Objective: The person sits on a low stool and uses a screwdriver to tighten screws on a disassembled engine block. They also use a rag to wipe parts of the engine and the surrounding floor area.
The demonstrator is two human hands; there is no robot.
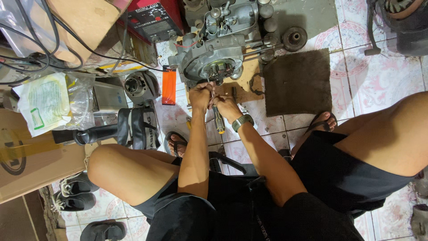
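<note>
Black shorts [249,209] and two bare knees fill the near edge, and from between them both forearms reach out to a small engine [218,49] that sits on the tiled floor [383,76]. At the engine's round open side the left hand [200,96] is bunched tight, fingers curled together against the casing; what it pinches is too small to tell. Just beside it, touching, the right hand [226,107] is wrapped around a screwdriver [218,120], whose yellow and black handle sticks back toward the body while the shaft points at the engine opening. A dark wristwatch [242,122] sits on the right wrist. Under the engine lies a piece of cardboard [247,85], and next to it a dark brown mat [298,80]. Both feet rest in sandals [321,121] on the tiles. To the left stand a loose cylinder part [138,85], an orange flat piece [169,87] and a red machine box [156,18]
</note>
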